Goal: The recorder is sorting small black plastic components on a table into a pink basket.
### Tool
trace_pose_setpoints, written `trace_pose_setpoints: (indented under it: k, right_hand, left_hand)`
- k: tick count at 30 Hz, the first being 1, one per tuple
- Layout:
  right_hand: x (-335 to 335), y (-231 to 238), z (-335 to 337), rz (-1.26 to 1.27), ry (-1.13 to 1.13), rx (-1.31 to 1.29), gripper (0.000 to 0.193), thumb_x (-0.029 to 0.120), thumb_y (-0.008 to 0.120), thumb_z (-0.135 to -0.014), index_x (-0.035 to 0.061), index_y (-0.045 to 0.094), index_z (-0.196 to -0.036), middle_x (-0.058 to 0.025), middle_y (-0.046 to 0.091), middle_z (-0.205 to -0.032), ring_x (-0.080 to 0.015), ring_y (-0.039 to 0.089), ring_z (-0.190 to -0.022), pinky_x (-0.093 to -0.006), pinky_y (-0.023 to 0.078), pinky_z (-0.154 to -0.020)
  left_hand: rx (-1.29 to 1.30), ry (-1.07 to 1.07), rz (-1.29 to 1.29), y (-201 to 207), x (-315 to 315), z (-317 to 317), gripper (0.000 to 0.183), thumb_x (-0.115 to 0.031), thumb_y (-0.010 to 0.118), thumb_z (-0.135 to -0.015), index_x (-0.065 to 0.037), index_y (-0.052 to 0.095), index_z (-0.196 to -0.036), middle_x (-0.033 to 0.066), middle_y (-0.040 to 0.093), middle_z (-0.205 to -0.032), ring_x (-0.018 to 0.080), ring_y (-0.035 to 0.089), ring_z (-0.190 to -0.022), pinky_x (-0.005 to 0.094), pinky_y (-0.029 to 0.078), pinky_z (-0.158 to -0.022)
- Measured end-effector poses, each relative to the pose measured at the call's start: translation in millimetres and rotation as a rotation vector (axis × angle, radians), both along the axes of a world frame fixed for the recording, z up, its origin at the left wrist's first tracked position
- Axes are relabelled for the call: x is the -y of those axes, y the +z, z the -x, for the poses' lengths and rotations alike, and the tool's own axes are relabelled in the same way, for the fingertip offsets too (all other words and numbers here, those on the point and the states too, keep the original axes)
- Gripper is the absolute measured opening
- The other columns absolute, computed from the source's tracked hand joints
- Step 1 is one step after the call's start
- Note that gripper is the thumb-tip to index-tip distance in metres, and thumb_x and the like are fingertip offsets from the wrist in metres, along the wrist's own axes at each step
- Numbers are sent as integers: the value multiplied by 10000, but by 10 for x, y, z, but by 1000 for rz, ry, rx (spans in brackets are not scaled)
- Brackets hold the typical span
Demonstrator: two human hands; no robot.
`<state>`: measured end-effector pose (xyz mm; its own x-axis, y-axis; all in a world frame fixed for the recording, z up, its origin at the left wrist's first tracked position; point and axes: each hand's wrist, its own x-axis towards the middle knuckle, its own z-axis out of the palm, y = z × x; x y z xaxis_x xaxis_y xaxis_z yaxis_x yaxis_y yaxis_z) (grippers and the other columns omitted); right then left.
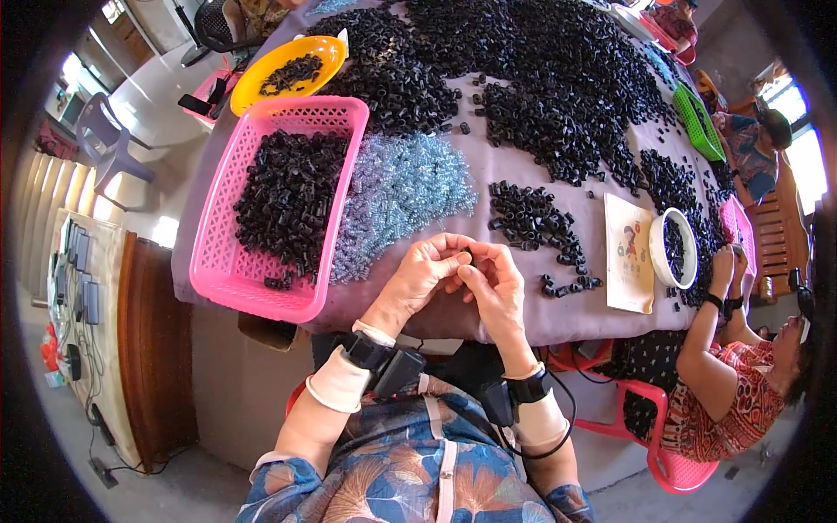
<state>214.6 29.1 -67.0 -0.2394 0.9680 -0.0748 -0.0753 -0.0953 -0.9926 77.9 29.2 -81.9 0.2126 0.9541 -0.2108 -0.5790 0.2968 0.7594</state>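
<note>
Pinching one black piece [468, 254] over the near table [558, 315] edge.
I count one left hand [422, 277] and one right hand [499, 292], fingertips closed together on it, right of one pink basket [253, 301].

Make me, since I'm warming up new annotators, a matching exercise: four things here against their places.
Things:
1. Yellow plate
2. White bowl
3. Small dark piece
4. Pale-blue clear pieces

Places:
A. At the fingertips of the left hand and right hand
B. Heaped along the right side of the large pink basket
C. Just beyond that basket
D. Immediately right of the cream booklet

Pairs: 1-C, 2-D, 3-A, 4-B
</note>
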Motion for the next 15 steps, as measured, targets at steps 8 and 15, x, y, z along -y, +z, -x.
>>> trace_pose_setpoints:
  k: [8, 15]
  right_hand:
    - [-98, -92, -113, 0, 178, -18, 298, 55, 592, -849, -4, 542, -1137, -29, 520, -997, -65, 554, -688, -189, 449, -553]
    - [-53, -50, -62, -45, 111, -60, 270, 45, 591, -849, -30, 551, -1105, -35, 508, -1014, -80, 554, -685, -200, 460, -566]
  left_hand:
    - [126, -20, 69, -76, -6, 17, 233, -68, 600, -858, -31, 490, -1060, 21, 573, -780, 79, 529, -609, 190, 419, -498]
    - [150, -32, 12, -152, 3, 11, 258, -100, 610, -858, -67, 494, -1086, 12, 595, -868, 71, 557, -663, 197, 455, -540]
